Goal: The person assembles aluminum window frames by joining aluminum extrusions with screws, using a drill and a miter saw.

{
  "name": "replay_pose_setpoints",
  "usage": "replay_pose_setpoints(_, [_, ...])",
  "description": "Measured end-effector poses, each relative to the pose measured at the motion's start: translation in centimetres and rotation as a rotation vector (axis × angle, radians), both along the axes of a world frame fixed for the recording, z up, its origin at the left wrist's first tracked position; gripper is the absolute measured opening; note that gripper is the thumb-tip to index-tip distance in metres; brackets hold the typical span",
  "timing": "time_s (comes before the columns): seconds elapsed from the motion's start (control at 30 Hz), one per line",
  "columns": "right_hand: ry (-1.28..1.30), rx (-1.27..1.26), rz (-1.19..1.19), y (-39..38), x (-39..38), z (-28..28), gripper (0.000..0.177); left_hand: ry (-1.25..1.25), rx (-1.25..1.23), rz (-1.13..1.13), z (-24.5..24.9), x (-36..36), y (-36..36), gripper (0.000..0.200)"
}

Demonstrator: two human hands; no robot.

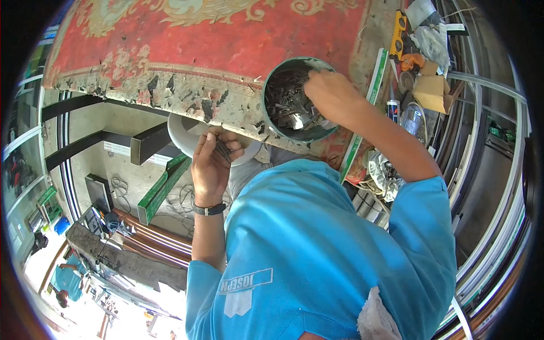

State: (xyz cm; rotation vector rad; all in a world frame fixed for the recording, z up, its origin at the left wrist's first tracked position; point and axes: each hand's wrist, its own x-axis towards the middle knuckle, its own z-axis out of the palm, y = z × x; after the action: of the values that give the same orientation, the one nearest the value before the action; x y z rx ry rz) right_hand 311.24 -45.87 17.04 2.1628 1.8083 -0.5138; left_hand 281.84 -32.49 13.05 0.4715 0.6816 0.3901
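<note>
A round dark green bucket stands tilted toward me at the table's near edge. Inside lies a heap of small dark slender metal pieces, with a few pale scraps among them. My right hand reaches over the rim into it with curled fingers; the fingertips and whatever they grip are hidden. Below the table edge, my left hand is closed around a small bunch of dark slender pieces, too small to name exactly. Behind the left hand is a white round basin-like object, partly covered.
A worn red patterned cloth covers the table. Right of the bucket lies a green-and-white strip, near a yellow level and a cardboard box. Dark and green profiles jut out at left. Another person is far off.
</note>
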Motion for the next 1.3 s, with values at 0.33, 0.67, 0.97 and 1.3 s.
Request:
replay_pose_setpoints(0.33, [0.147,0.158,0.028,2.5,-3.3,-2.9,0.039,-0.006,-0.003,-0.030,0.3,1.2,-0.4,0.028])
replay_pose_setpoints(0.67, [-0.081,0.118,-0.108,1.9,-0.1,1.2,0.021,0.000,-0.022,0.013,-0.8,-0.3,0.4,0.026])
replay_pose_setpoints(0.97, [0.207,0.127,0.159,2.1,-1.4,-2.9,0.029,-0.012,-0.019,-0.009,-0.2,0.7,0.3,0.026])
replay_pose_setpoints(1.3, [0.035,0.027,0.074,1.3,1.0,-0.7,0.016,0.004,-0.022,0.021,-0.9,-0.4,0.2,0.024])
